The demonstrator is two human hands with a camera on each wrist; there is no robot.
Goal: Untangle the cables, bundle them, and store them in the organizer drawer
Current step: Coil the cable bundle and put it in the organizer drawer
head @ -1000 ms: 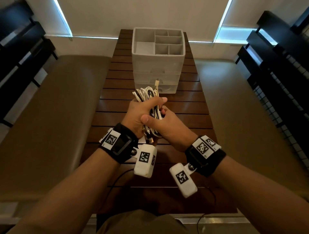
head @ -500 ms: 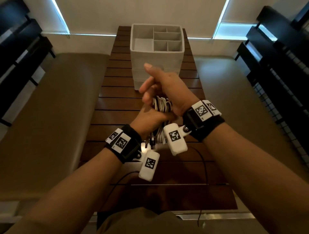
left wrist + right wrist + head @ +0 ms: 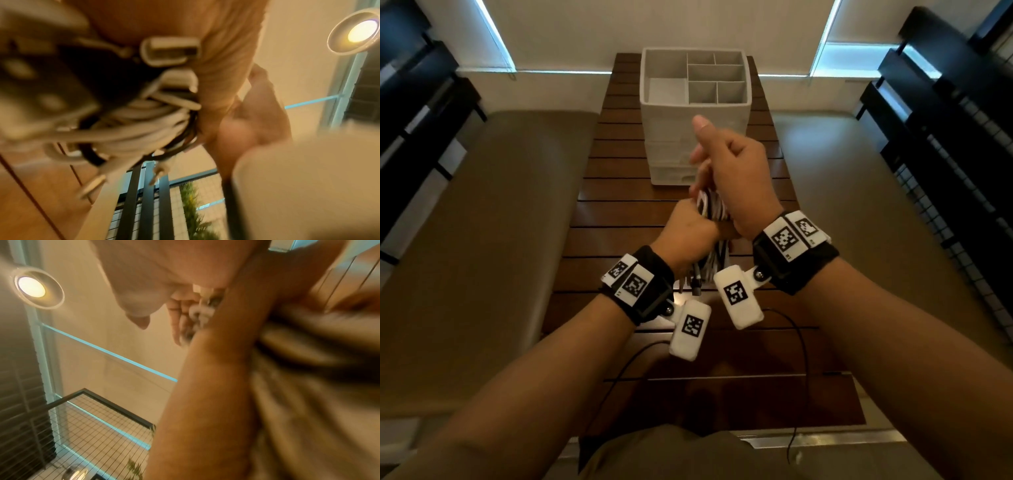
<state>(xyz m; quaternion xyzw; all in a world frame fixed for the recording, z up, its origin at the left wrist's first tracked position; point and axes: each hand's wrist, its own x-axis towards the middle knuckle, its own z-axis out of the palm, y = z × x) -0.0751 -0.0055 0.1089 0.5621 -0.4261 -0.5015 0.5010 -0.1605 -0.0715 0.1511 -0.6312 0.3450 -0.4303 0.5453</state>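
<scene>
Since a second earlier my right hand (image 3: 736, 178) had risen above the coil. My left hand (image 3: 690, 236) gripped the cables (image 3: 710, 205) steady over the bench (image 3: 619, 212); my right curled around their top, presumably bundling, short of the organizer (image 3: 695, 102).

White and black cables (image 3: 710, 209) sit gathered into one tight coil, held up off the bench (image 3: 619, 212) over its middle, between the two hands. The loops bunch at the top, and loose plug ends dangle below, a dark connector (image 3: 697, 287) lowest. From the left wrist view the bundle (image 3: 144, 126) shows thick white strands wrapped with thin black ones. The white organizer (image 3: 695, 113) stands upright at the bench's far end, open top compartments showing, front drawers closed.
</scene>
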